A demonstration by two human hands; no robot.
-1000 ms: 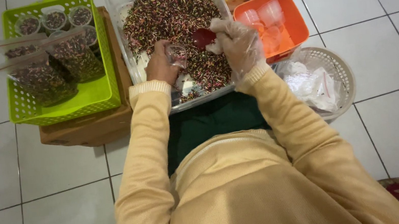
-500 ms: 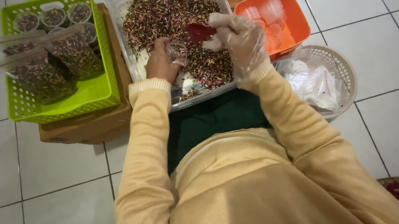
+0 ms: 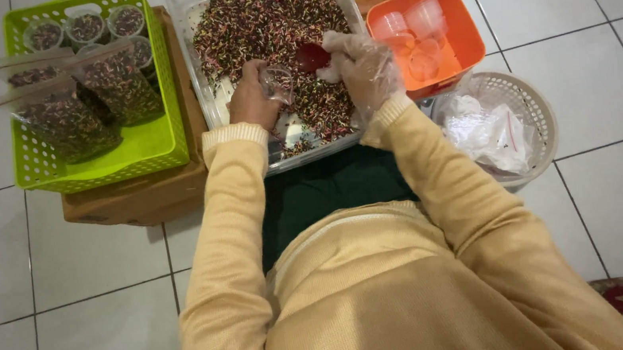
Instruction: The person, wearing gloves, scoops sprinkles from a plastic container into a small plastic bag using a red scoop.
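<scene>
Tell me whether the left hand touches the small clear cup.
Touching: the head view shows the left hand with its fingers wrapped around the small clear cup.

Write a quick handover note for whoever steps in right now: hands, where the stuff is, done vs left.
Left hand: holds a small clear cup over the clear tub of multicoloured sprinkles.
Right hand: gloved, holds a red scoop at the cup.
Done: filled cups and bags sit in the green basket.
Left: empty cups wait in the orange basket; tub holds plenty.
</scene>
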